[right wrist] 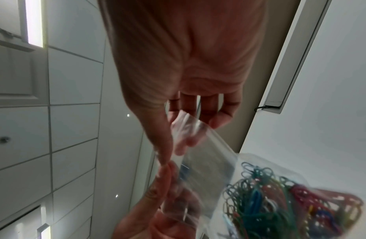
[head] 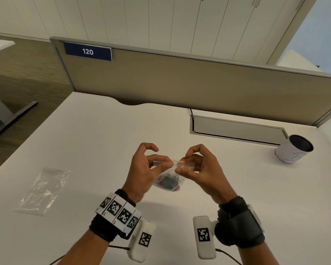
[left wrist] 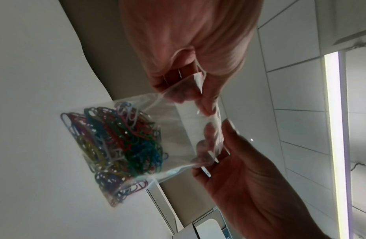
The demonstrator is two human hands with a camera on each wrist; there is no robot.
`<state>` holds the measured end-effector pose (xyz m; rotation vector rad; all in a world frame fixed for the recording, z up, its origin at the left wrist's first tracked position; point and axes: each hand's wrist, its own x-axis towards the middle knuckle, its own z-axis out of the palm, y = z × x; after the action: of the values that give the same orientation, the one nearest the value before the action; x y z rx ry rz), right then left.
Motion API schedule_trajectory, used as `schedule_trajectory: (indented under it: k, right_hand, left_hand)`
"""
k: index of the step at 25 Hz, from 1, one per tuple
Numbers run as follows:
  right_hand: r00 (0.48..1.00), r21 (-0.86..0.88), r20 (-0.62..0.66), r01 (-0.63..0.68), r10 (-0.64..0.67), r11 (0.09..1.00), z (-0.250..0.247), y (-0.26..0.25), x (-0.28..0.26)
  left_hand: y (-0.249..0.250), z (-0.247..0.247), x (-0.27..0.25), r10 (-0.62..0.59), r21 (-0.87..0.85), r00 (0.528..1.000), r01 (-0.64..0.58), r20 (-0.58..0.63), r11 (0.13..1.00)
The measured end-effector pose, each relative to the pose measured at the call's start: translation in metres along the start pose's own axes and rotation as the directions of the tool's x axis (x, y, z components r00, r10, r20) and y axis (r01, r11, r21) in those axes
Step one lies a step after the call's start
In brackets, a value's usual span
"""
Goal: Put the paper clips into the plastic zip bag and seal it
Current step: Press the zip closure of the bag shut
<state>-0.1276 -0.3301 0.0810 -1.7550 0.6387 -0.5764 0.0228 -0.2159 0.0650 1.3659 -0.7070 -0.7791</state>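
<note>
The wide white bench (head: 96, 142) carries everything, with a tan fabric divider panel (head: 199, 83) standing along its far edge and a blue sign reading 120 (head: 88, 52) fixed at the panel's top left corner. A grey rectangular cable hatch (head: 237, 129) is set into the bench just in front of the panel. Taking the small clear plastic zip bag (head: 170, 175) as landmark: it is held up above the middle of the bench, its top strip level and its lower part hanging toward the person. Well to the left of the zip bag an empty crumpled clear plastic sleeve (head: 43, 190) lies flat on the bench. Well to the right of the zip bag and a little farther back a white paper cup with a dark inside (head: 294, 149) stands tilted.

The left hand (head: 144, 169) pinches the left part of the zip bag's top strip between thumb and fingers, the forefinger arched above it. The right hand (head: 201, 169) pinches the right part of the same strip, thumb and fingertips closed on the plastic; the two thumbs almost meet at the strip's middle. Whether the zip is fully pressed together cannot be told.

The many-coloured paper clips (left wrist: 120, 145) sit heaped in the bottom of the zip bag, red, blue, green, yellow and white ones tangled together.
</note>
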Motion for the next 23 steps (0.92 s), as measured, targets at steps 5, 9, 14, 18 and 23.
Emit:
schedule_trajectory:
  k: [5, 9, 14, 18, 23]
  right_hand:
    - [0.995, -0.016, -0.059, 0.074, -0.075, 0.997, 0.011, 0.006, 0.02]
    - [0.992, -0.064, -0.057, 0.104, -0.108, 0.992, 0.018, 0.01, 0.043]
    - [0.992, -0.12, -0.078, 0.094, -0.104, 0.988, 0.019, 0.021, 0.078]
    - [0.993, 0.039, -0.107, 0.045, -0.04, 0.998, 0.012, 0.035, 0.108]
    - [0.994, 0.217, -0.108, -0.001, 0.025, 0.976, 0.006, 0.065, 0.146]
  left_hand:
    - [-0.002, -0.013, 0.022, 0.018, 0.147, 0.997, -0.028, 0.073, 0.989]
    - [-0.001, -0.021, 0.044, 0.054, 0.254, 0.985, -0.095, 0.165, 0.963]
    - [-0.006, -0.024, 0.082, 0.062, 0.231, 0.989, -0.093, 0.137, 0.968]
    - [-0.009, -0.02, 0.118, 0.018, 0.169, 0.993, -0.038, 0.116, 0.985]
    - [-0.011, -0.027, 0.173, -0.028, 0.233, 0.981, -0.018, 0.192, 0.972]
